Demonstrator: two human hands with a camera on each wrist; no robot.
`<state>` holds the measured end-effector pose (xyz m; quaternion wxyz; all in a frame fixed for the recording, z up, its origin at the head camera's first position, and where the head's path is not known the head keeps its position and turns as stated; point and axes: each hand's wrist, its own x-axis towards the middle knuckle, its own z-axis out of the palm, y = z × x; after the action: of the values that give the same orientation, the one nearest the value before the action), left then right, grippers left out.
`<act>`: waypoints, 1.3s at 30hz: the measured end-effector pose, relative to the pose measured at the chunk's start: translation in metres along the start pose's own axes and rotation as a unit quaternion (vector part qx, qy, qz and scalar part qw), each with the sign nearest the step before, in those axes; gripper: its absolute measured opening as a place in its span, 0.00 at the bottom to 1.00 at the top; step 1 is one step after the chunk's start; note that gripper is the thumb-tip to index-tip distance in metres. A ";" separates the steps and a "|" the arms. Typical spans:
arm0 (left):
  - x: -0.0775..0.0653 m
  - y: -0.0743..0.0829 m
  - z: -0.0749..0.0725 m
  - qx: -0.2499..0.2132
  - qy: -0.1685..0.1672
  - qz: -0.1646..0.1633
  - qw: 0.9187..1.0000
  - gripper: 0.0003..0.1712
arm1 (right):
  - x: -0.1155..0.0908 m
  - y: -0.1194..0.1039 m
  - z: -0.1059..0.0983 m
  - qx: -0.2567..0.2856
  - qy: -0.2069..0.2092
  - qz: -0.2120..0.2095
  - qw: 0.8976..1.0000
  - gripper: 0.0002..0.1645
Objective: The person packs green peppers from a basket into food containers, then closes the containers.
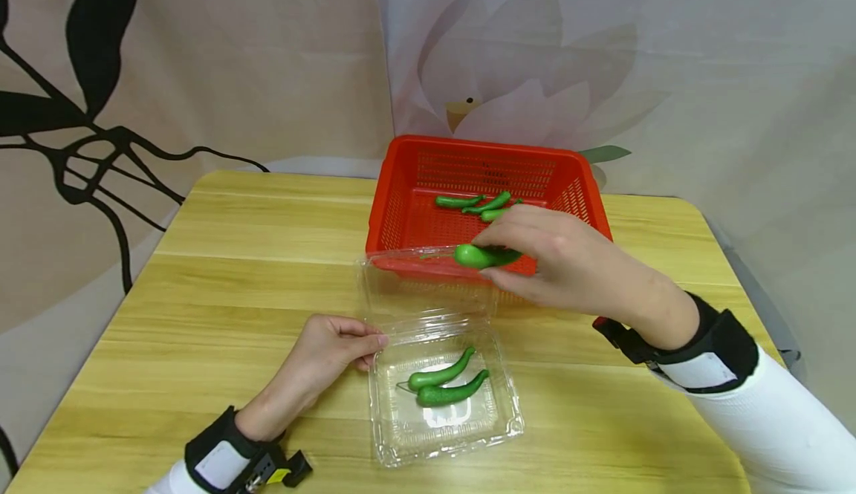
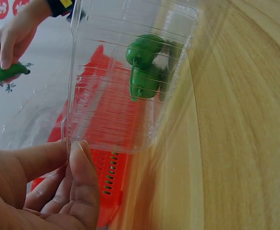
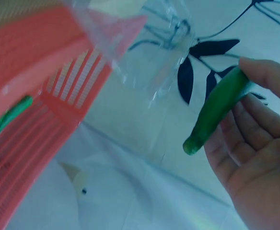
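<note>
My right hand (image 1: 568, 256) pinches a green chili pepper (image 1: 483, 256) between thumb and fingers, above the near rim of the red basket. In the right wrist view the same pepper (image 3: 216, 110) points away from the palm. My left hand (image 1: 334, 349) pinches the left edge of a clear plastic clamshell box (image 1: 394, 434) between thumb and fingers; the left wrist view shows the thumb on the rim. The box lies on the table with its lid (image 1: 428, 290) raised toward the basket. Two green peppers (image 1: 444, 379) lie side by side in the box's base.
The red slotted basket (image 1: 394, 204) stands at the back of the wooden table (image 1: 234, 271), behind the box. Several green peppers (image 1: 491, 203) lie in it. A printed cloth (image 1: 287, 56) hangs behind the table.
</note>
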<state>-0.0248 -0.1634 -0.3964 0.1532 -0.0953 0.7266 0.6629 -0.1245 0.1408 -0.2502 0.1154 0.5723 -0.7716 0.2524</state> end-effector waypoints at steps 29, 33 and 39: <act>0.000 -0.001 0.001 -0.004 -0.002 -0.001 1.000 0.10 | -0.013 -0.040 0.091 -0.029 -0.244 0.005 0.969 0.07; 0.000 -0.001 0.000 -0.003 -0.001 -0.005 1.000 0.09 | -0.014 -0.042 0.099 -0.044 -0.268 0.012 0.962 0.07; 0.001 -0.001 0.000 -0.001 -0.002 -0.004 1.000 0.09 | -0.016 -0.044 0.107 -0.037 -0.283 0.019 0.958 0.09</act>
<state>-0.0252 -0.1636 -0.3978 0.1576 -0.0971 0.7251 0.6633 -0.0660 0.0889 -0.3366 -0.0912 0.6013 -0.7920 0.0533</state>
